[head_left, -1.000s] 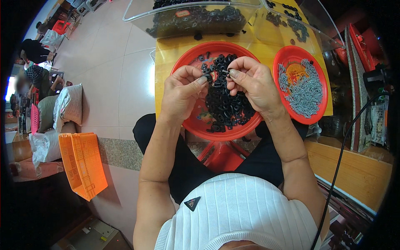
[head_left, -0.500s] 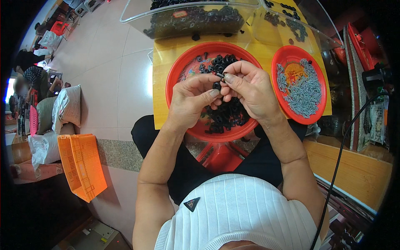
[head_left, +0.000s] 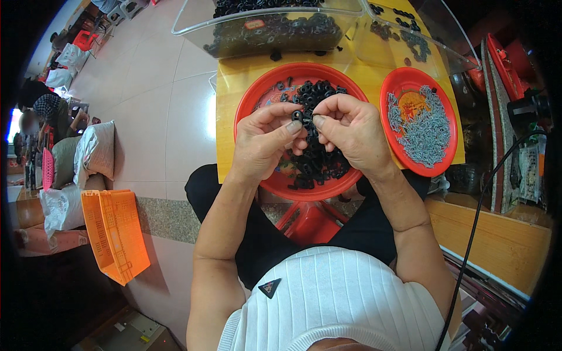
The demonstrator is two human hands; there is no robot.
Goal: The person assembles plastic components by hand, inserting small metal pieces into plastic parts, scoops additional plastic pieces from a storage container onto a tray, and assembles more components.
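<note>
Above a round red tray [head_left: 243, 137] my two hands meet at chest height. My left hand [head_left: 263, 137] pinches a small black plastic piece [head_left: 297, 116] between thumb and fingers. My right hand [head_left: 354, 131] is closed in a pinch on the end of a small metal screw [head_left: 308, 120], whose thread shows between the hands and points at the black piece. How deep it sits in the piece I cannot tell. Below, a heap of similar black plastic pieces [head_left: 316, 155] fills the tray's middle. Beside it, a red oval tray [head_left: 388, 82] holds a pile of silvery screws [head_left: 427, 137].
Clear plastic bins with black parts [head_left: 275, 35] stand on the yellow table [head_left: 225, 88] at the far side. An orange crate [head_left: 114, 234] stands on the floor at left, near white sacks [head_left: 93, 149]. A black cable [head_left: 480, 216] hangs at right. Another person sits far left.
My hands have drawn slightly apart. The black piece has turned and come up into the left fingertips, and the screw between the hands now shows more plainly.
</note>
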